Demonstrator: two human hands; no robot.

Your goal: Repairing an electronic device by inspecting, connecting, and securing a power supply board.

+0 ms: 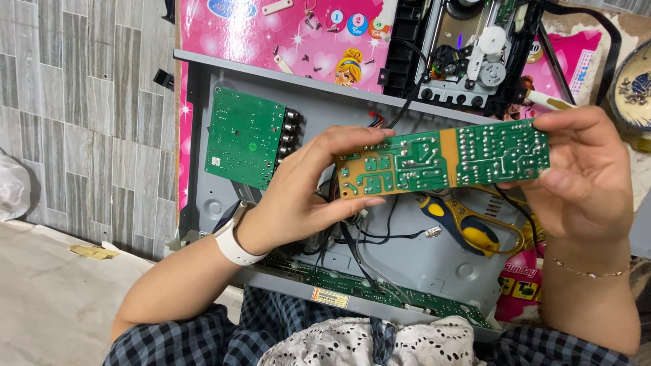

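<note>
Both hands hold up a long green and tan circuit board, solder side facing me. My left hand grips its left end between thumb and fingers; a white watch is on that wrist. My right hand grips the right end. Black wires hang from the board down into an open grey metal chassis below. A square green circuit board with black jacks sits at the chassis's left side.
A blue and yellow handled tool lies in the chassis. A disc drive mechanism sits at the top on a pink mat with loose screws. A narrow green board runs along the near edge. A patterned bowl stands far right.
</note>
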